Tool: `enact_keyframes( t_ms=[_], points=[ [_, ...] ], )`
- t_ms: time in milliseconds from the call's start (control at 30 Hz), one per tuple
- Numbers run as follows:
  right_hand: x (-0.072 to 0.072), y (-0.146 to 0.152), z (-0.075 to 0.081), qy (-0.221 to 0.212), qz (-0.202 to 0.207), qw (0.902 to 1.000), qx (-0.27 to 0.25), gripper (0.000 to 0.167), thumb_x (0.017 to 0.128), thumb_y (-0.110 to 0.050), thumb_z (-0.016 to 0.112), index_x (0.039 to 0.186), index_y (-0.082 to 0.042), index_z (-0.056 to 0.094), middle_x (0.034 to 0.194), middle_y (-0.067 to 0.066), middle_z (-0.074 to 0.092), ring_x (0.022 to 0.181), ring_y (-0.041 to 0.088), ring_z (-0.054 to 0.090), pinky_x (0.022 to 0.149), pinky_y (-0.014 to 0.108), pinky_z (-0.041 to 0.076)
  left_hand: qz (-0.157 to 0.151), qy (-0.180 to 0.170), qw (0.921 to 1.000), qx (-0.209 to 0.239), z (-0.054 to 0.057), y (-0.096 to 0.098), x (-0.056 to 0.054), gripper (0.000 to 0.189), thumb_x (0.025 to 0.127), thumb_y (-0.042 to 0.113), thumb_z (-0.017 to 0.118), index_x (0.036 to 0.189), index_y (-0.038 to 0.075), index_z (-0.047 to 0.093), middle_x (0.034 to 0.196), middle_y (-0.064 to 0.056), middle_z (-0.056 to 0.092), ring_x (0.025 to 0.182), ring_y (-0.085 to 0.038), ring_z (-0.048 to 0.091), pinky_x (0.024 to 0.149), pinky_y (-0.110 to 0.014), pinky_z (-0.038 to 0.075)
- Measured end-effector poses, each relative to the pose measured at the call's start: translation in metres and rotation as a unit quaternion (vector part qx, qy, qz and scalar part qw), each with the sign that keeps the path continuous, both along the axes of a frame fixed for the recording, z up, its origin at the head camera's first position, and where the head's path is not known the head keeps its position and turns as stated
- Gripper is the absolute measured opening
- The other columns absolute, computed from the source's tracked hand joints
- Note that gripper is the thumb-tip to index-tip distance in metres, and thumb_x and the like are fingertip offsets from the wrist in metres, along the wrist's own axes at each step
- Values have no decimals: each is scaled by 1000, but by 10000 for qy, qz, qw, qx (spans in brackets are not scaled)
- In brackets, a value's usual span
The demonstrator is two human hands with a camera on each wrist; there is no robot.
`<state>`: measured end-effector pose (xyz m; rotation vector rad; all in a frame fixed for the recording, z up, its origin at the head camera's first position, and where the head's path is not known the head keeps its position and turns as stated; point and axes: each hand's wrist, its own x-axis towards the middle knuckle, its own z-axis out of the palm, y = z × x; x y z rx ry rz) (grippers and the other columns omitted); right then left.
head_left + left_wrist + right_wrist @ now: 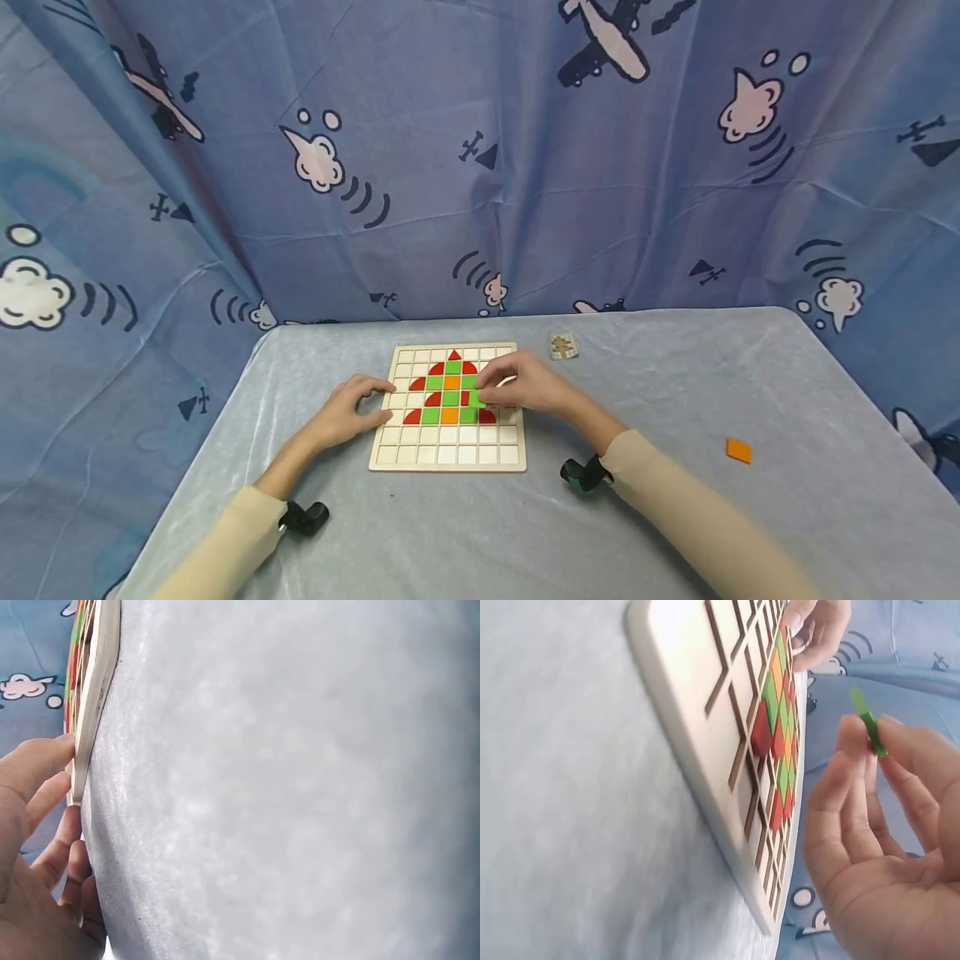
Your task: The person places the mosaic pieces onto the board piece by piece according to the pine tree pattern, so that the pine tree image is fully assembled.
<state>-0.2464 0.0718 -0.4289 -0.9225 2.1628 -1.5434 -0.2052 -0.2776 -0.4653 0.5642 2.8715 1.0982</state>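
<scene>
A pale square grid board [420,456] lies on the table, its upper middle filled with red, green and orange tiles in a tree-like shape. My right hand [522,382] pinches a green square tile [871,733] between thumb and fingertips. In the right wrist view the tile is held edge-on, apart from the board. At the board's left edge, my left hand [347,410] rests with thumb and forefinger spread, touching the rim. The left wrist view shows that hand's fingers [45,761] against the board's side. Part of the pattern is hidden behind my right fingers.
An orange tile [738,451] lies apart on the right of the grey cloth-covered table [637,367]. A small patterned square card [563,346] sits just beyond the board's upper right corner. A blue printed curtain [420,250] hangs behind the table.
</scene>
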Motion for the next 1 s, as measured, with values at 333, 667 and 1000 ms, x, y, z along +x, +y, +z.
enact_keyframes(
  t_ms=[333, 667, 1000],
  points=[
    [2, -24, -4, 160, 333, 9993, -33, 10, 89, 0, 76, 97, 5, 74, 90, 7, 72, 84, 23, 65, 77, 34, 54, -26, 3, 10000, 10, -1, -1, -3, 38, 90, 15, 80, 126, 8, 68, 126, -13, 60, 114, -34, 55, 97, -53, 41],
    [13, -45, -8, -261, 402, 9982, 348, 4, 89, 5, 75, 92, 5, 73, 74, 15, 68, 60, 35, 63, 56, 39, 55, 53, -111, 9999, -16, 1, 0, -2, 38, 91, 17, 79, 126, 10, 68, 127, -13, 59, 114, -35, 54, 98, -54, 40],
    [22, -54, -9, -122, 381, 9974, 602, 6, 87, 6, 76, 86, 1, 72, 73, 14, 68, 58, 30, 65, 55, 33, 55, 94, -123, 9999, -43, -1, 1, -1, 37, 91, 16, 79, 126, 11, 68, 127, -13, 59, 115, -35, 53, 98, -54, 40]
  ],
)
